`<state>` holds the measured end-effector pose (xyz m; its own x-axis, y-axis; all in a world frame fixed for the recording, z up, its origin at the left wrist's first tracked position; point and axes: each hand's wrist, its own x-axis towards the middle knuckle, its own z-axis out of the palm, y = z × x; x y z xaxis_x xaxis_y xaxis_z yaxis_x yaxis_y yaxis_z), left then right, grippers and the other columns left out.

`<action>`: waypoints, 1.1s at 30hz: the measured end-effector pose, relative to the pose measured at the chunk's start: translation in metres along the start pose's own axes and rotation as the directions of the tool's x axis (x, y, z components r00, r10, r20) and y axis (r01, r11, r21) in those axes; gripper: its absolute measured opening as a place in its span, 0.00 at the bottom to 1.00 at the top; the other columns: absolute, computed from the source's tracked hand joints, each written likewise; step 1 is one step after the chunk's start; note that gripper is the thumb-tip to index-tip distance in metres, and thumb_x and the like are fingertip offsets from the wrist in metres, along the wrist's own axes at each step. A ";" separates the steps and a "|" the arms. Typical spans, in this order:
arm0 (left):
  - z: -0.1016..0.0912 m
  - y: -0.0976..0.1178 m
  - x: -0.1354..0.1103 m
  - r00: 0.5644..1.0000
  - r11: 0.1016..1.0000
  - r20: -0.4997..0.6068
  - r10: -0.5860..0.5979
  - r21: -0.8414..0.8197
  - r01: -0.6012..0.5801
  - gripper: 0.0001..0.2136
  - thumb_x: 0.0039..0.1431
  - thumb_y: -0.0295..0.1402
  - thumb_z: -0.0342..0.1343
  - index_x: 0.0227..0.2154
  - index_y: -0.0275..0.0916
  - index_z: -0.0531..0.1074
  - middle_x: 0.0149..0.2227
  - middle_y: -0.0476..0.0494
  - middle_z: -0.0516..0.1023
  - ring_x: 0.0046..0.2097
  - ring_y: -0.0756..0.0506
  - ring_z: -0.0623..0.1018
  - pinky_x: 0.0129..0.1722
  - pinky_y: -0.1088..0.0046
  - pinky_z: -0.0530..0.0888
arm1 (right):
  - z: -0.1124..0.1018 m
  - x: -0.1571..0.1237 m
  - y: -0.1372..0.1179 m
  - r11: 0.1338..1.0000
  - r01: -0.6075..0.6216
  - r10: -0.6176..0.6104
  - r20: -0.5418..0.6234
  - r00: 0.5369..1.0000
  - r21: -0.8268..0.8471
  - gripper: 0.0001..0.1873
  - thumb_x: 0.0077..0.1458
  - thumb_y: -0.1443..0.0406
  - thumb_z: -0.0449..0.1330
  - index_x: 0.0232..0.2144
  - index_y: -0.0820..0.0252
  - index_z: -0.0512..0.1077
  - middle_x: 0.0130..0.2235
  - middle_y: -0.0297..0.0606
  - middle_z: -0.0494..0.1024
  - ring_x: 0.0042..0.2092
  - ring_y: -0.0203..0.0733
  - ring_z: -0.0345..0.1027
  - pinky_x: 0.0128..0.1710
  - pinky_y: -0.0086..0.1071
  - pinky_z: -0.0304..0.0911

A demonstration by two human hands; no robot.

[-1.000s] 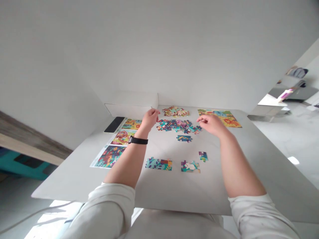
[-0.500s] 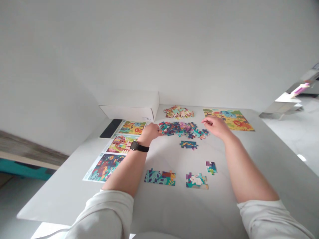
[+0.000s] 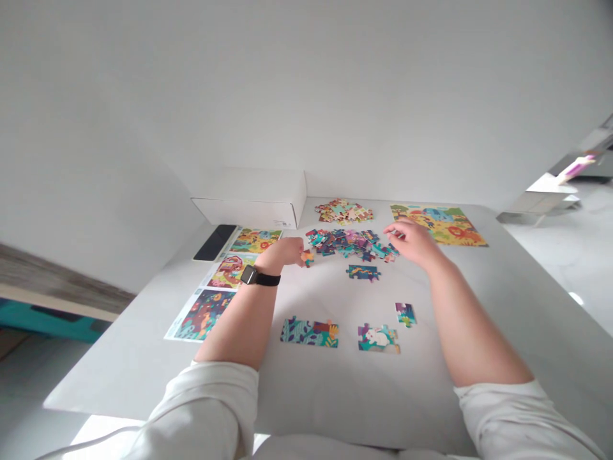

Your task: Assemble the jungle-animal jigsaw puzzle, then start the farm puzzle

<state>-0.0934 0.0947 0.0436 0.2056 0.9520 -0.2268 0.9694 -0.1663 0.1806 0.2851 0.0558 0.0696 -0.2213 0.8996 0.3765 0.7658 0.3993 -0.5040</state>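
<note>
My left hand (image 3: pixel 290 252), with a black watch on its wrist, pinches an orange puzzle piece (image 3: pixel 308 257) at the left end of a pile of dark, colourful puzzle pieces (image 3: pixel 352 244). At the pile's right end hovers my right hand (image 3: pixel 410 241), its fingers curled together; what they hold, if anything, I cannot make out. Closer to me lie a small joined strip (image 3: pixel 364 273), a joined leafy section (image 3: pixel 310 333), a section with a white rabbit (image 3: pixel 378 338) and a purple and green piece (image 3: pixel 405 314).
Picture sheets (image 3: pixel 204 313) lie on the left, partly under my left forearm, beside a black phone (image 3: pixel 215 243). Behind them stands a white box (image 3: pixel 249 211). A paler pile of pieces (image 3: pixel 342 211) is at the back, and an assembled animal puzzle (image 3: pixel 454 227) lies back right.
My left hand has drawn slightly left and towards me, and an orange piece now shows at its fingertips. My right hand has shifted slightly left. The view has tilted a little.
</note>
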 end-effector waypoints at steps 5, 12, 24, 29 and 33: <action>-0.012 0.017 -0.014 0.986 0.957 -0.092 0.137 -0.243 -0.155 0.07 0.51 0.35 0.66 0.34 0.44 0.79 0.27 0.49 0.82 0.30 0.45 0.77 0.28 0.72 0.65 | 0.000 -0.010 -0.020 0.999 -0.003 0.001 0.055 0.999 0.036 0.10 0.62 0.64 0.60 0.40 0.56 0.82 0.45 0.42 0.82 0.38 0.42 0.75 0.43 0.36 0.69; -0.028 0.047 -0.048 0.946 0.707 -0.216 0.242 -0.628 -0.325 0.10 0.60 0.40 0.59 0.36 0.40 0.80 0.36 0.42 0.85 0.33 0.46 0.79 0.28 0.73 0.69 | 0.006 -0.024 -0.059 0.984 -0.044 0.023 0.118 0.993 0.172 0.10 0.64 0.61 0.61 0.43 0.54 0.81 0.42 0.40 0.84 0.39 0.44 0.76 0.44 0.37 0.70; -0.036 0.060 -0.067 0.902 0.511 -0.317 0.295 -0.745 -0.429 0.17 0.62 0.45 0.62 0.44 0.36 0.80 0.40 0.39 0.86 0.38 0.46 0.82 0.38 0.71 0.77 | 0.038 -0.007 -0.087 0.903 -0.106 0.050 0.144 0.988 0.417 0.11 0.60 0.56 0.64 0.39 0.55 0.75 0.34 0.35 0.82 0.36 0.42 0.75 0.39 0.33 0.68; -0.037 0.021 -0.036 0.904 0.467 -0.426 -0.015 -0.803 -0.371 0.17 0.66 0.46 0.57 0.45 0.36 0.77 0.41 0.37 0.85 0.38 0.48 0.82 0.37 0.73 0.77 | 0.021 0.014 -0.059 0.886 -0.163 0.161 0.042 0.986 0.434 0.15 0.57 0.53 0.65 0.39 0.57 0.74 0.35 0.37 0.82 0.35 0.42 0.74 0.38 0.33 0.67; -0.020 0.004 0.003 0.932 0.792 -0.358 -0.046 -0.582 -0.184 0.13 0.61 0.39 0.61 0.45 0.38 0.79 0.43 0.39 0.86 0.42 0.43 0.83 0.42 0.70 0.77 | 0.014 0.033 -0.033 0.932 -0.233 0.209 0.113 0.971 0.276 0.12 0.57 0.56 0.65 0.38 0.57 0.76 0.33 0.36 0.82 0.32 0.40 0.72 0.36 0.32 0.64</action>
<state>-0.0919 0.1020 0.0624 0.0987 0.9875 0.1230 0.6515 -0.1576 0.7421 0.2438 0.0748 0.0880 -0.1231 0.9773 0.1722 0.5989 0.2115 -0.7724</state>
